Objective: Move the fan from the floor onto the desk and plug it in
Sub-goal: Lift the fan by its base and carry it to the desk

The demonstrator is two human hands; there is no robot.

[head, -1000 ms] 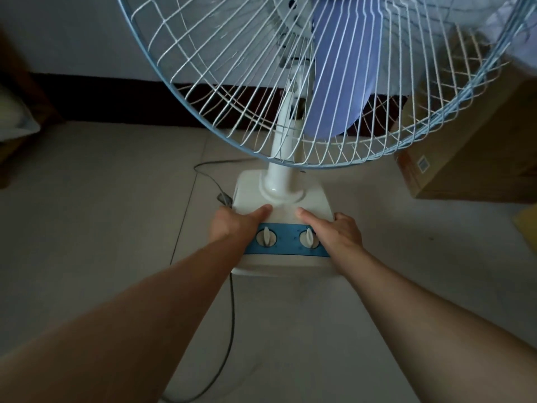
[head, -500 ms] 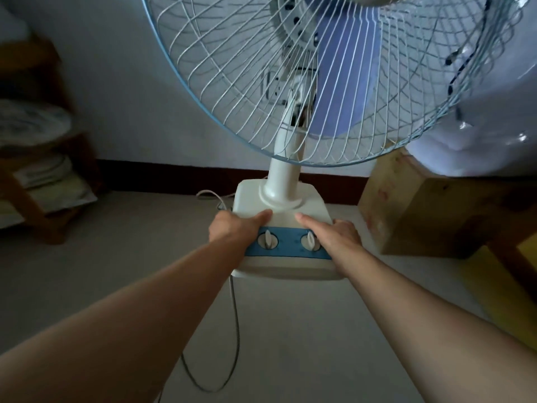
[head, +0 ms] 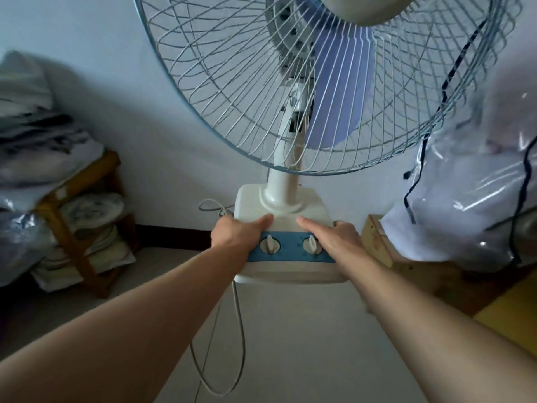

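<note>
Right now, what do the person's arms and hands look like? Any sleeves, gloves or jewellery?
Both forearms are bare right to the picture's edge: no sleeves show. The left hand and right hand wear no gloves, and no watch, bracelet or ring is visible.

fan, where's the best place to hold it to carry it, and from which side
By the base, from the control-panel side, one hand on each flank, as the left hand and right hand do now. The base is flat-sided and solid; the wire cage would likely bend.
</note>
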